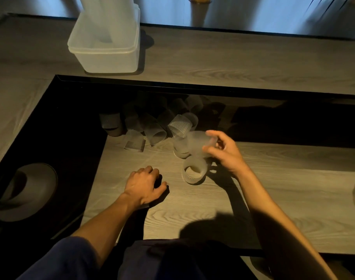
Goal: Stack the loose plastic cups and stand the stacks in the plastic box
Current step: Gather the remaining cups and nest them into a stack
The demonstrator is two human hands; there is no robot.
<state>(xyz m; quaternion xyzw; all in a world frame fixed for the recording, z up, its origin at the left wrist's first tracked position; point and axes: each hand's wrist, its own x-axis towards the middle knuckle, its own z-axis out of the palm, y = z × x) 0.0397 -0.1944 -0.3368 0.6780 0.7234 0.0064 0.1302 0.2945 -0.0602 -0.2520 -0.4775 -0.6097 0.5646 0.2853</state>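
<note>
Right hand [223, 152]: fingers [215, 135] clamped round a lifted cup [196, 143], poised above another cup [193, 171] on the surface [273, 188], probably to nest them. Left hand [144, 184] rests curled; contents cannot be told. Loose cups [152, 132] lie beyond. The plastic box [104, 50] holds a stack [106, 21].

Wood-grain tabletop [213, 209] with a glossy black border is carrying loose plastic cups [154, 134] lying tipped in a cluster toward its far-left corner, one ribbed cup [194, 171] on its side near centre, plastic box [106, 57] sitting past the far edge.
</note>
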